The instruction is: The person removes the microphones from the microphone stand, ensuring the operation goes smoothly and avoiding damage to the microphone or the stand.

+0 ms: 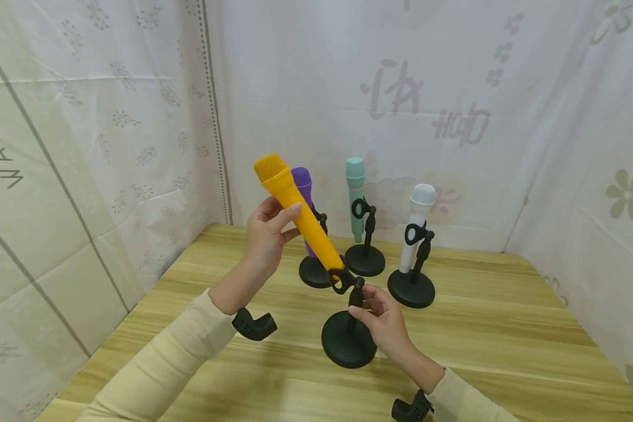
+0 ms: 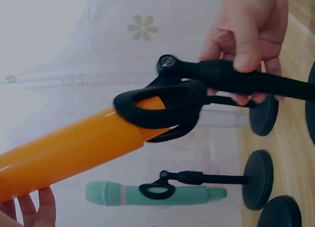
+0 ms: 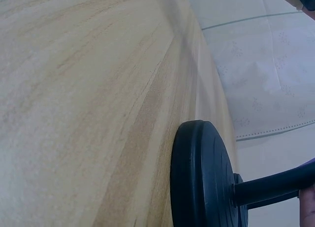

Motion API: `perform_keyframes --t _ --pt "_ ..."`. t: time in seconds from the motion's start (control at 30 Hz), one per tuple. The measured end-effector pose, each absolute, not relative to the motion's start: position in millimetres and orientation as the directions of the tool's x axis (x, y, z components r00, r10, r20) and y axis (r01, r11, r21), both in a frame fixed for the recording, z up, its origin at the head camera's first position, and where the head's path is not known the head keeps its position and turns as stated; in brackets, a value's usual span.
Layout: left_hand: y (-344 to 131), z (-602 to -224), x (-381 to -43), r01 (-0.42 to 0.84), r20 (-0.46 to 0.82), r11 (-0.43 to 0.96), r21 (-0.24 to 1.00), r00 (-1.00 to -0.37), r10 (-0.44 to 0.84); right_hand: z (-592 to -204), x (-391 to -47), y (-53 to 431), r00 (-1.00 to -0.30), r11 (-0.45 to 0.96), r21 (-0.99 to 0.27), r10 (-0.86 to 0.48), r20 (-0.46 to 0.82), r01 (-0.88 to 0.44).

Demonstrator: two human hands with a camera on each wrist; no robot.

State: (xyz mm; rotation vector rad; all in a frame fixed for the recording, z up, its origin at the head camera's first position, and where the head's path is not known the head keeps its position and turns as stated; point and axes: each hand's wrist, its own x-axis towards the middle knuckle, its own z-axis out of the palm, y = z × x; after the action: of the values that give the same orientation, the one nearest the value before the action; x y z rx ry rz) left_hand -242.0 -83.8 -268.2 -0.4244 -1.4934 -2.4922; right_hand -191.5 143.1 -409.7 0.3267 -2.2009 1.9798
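Observation:
A yellow-orange microphone [image 1: 308, 225] slants down to the right, head up, gripped around its body by my left hand [image 1: 268, 234]. Its lower end sits within the ring-shaped clip [image 2: 165, 109] at the top of a black desk microphone stand [image 1: 350, 340]. My right hand [image 1: 382, 319] pinches the upper post of that stand between thumb and fingers. In the right wrist view the stand's round base [image 3: 204, 175] rests on the wooden table, with only a bit of the right hand [image 3: 307, 207] showing at the edge.
Behind stand a purple microphone [image 1: 302, 179], partly hidden, a mint green microphone [image 1: 356, 181] and a white microphone [image 1: 422, 202], each in a black stand. The wooden table [image 1: 485, 351] meets patterned curtains at the back and sides.

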Motion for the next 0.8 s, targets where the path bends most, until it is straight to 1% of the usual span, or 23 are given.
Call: perform_keyframes --t 0.27,0.47,0.8 --pt "-96 -268 -243 0.304 0.318 -0.529 0.792 -0.946 -0.068 -411 -193 143 -0.962 0.102 -0.957 -0.045 0.27 -0.273" --pt "-104 -268 -241 0.32 0.317 -0.558 0.766 -0.943 -0.105 -411 -192 143 -0.964 0.102 -0.959 -0.043 0.262 -0.265" --pt "-121 -272 -236 0.285 0.269 -0.524 0.803 -0.957 -0.109 -411 -192 142 -0.966 0.096 -0.961 -0.045 0.255 -0.259"
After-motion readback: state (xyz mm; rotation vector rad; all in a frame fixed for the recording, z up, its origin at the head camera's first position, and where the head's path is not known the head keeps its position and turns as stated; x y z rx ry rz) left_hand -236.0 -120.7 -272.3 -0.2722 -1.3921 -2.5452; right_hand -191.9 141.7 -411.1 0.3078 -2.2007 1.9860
